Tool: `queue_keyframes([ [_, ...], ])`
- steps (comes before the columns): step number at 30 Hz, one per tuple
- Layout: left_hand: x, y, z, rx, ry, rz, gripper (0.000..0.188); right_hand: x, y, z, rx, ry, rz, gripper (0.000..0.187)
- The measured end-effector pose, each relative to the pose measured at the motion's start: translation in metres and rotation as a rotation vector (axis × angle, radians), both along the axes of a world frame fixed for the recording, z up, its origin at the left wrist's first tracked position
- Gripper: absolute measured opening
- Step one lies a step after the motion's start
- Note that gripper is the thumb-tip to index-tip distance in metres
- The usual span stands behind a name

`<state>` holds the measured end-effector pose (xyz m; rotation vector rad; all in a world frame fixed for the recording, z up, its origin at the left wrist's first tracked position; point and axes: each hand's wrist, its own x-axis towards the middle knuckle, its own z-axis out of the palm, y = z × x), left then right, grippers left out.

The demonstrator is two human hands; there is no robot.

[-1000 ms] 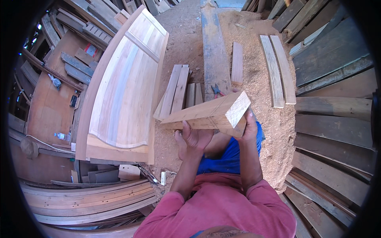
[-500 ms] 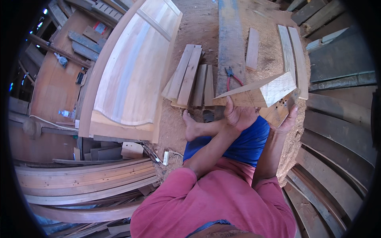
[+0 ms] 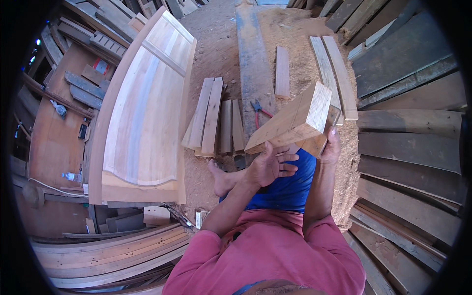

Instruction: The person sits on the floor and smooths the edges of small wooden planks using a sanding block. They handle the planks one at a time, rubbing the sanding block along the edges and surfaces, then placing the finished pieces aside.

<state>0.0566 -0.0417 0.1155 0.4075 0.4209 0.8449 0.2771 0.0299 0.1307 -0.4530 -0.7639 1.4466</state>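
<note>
A thick wooden block (image 3: 292, 118) with a pale end face is raised over my lap, tilted with that end upward. Beneath its far right end sits a browner wooden piece (image 3: 313, 144); whether the two are joined I cannot tell. My right hand (image 3: 331, 149) grips the wood at that right end, fingers partly hidden behind it. Under the block's lower left end is my left hand (image 3: 271, 165), palm up with its fingers spread; its fingertips are close to the wood. Just beyond the block, red-handled pliers (image 3: 257, 112) lie on a long worn plank (image 3: 251, 59).
A large wooden panel (image 3: 142, 113) lies to the left. Short wooden strips (image 3: 212, 118) are piled ahead of my bare foot (image 3: 222, 180). Two long strips (image 3: 339, 78) and a shorter board (image 3: 282, 73) rest on the sawdust-covered ground. Stacked planks (image 3: 408, 147) line the right side.
My left hand's fingers have spread out and come away from the block's underside. The block has tilted more steeply in my right hand. The whole view has shifted a little.
</note>
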Motion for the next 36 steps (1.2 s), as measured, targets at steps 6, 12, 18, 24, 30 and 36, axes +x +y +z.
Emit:
queue_keyframes([
  [6,-0.042,0.019,-0.031,0.019,0.224,-0.324,0.074,-0.005,-0.007,0.044,0.092,-0.091,-0.095,0.099],
  [12,-0.02,0.006,0.052,0.889,1.638,0.418,0.089,0.021,-0.016,0.006,0.005,-0.116,-0.129,0.102],
  [18,-0.023,0.058,0.039,1.394,1.382,0.368,0.121,0.009,-0.027,0.02,-0.044,-0.148,-0.125,0.099],
  [24,-0.035,0.054,0.046,1.222,1.214,0.352,0.122,-0.006,-0.029,0.027,0.018,-0.179,0.005,0.102],
  [30,-0.081,0.037,0.116,0.849,1.062,0.567,0.109,-0.061,-0.017,0.071,-0.096,-0.057,-0.041,0.074],
  [36,-0.157,0.007,0.047,0.527,0.639,0.542,0.092,-0.095,-0.022,0.013,-0.354,0.155,0.317,0.057],
])
